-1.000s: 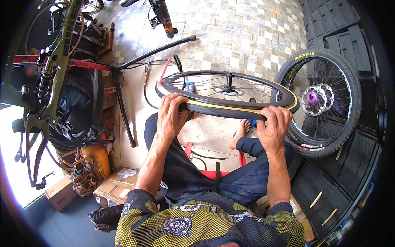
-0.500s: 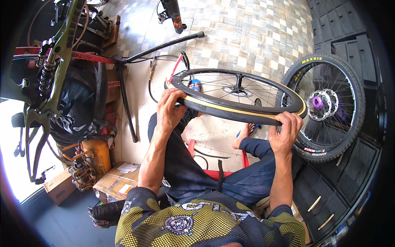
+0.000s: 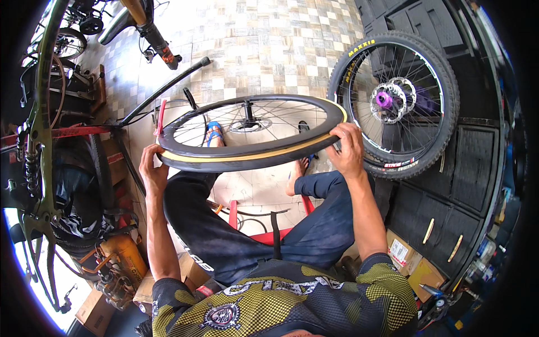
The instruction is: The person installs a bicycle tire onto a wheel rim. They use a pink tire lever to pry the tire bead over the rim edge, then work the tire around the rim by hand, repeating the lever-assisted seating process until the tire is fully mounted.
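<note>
A bicycle wheel (image 3: 242, 150) with a black rim lies tilted above my lap. Its tire (image 3: 247, 164) is black with a tan sidewall. My left hand (image 3: 152, 168) is closed on the tire at the wheel's left side. Opposite it, my right hand (image 3: 347, 147) grips the tire on the right, fingers over the top and thumb beneath. A red tire lever (image 3: 161, 117) sticks up at the wheel's left edge, just beyond my left hand. The hub (image 3: 248, 115) and a brake rotor show through the spokes.
Another wheel (image 3: 452, 106) with a knobby tire and purple hub leans against black drawers (image 3: 449, 163) at right. On the left stand a green bike frame (image 3: 44, 112) and a black stand leg (image 3: 163, 90). Cardboard boxes (image 3: 94, 312) and an orange compressor-like machine (image 3: 123, 255) sit lower left.
The whole view has swung toward the right, shifting everything leftward. My left hand has moved to the wheel's left end, and my right hand still holds the right side.
</note>
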`<state>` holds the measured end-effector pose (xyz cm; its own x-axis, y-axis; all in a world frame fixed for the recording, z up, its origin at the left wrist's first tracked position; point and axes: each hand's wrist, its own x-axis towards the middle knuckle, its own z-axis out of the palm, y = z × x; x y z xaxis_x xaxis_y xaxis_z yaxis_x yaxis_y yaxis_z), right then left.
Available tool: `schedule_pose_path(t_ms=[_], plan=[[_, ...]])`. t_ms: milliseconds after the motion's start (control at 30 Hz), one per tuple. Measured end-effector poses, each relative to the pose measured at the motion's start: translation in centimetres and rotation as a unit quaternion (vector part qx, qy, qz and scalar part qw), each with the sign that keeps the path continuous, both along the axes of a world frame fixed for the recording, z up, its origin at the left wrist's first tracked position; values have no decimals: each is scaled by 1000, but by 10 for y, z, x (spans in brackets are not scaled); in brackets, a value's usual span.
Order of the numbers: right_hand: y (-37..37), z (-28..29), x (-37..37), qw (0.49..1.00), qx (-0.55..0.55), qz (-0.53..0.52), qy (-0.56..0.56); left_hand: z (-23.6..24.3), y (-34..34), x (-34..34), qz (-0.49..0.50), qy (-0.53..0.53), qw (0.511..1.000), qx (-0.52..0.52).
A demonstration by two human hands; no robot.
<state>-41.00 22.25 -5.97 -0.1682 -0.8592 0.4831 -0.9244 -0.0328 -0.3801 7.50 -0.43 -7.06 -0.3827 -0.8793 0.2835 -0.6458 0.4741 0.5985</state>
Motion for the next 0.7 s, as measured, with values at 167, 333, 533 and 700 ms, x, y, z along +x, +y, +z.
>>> schedule_pose_path(t_ms=[167, 333, 533, 700], plan=[[-12, -3, 18, 1000, -25, 8, 5, -14, 5, 17, 13, -6, 1000, -2], [-20, -4, 25, 999, -33, 5, -6, -27, 6, 27, 32, 8, 999, 13], [-20, 11, 33, 1000, -7, 9, 9, -26, -2, 20, 11, -31, 999, 21], [-18, 49, 73, 999, -19, 20, 16, 44, 32, -55, -7, -43, 999, -13]])
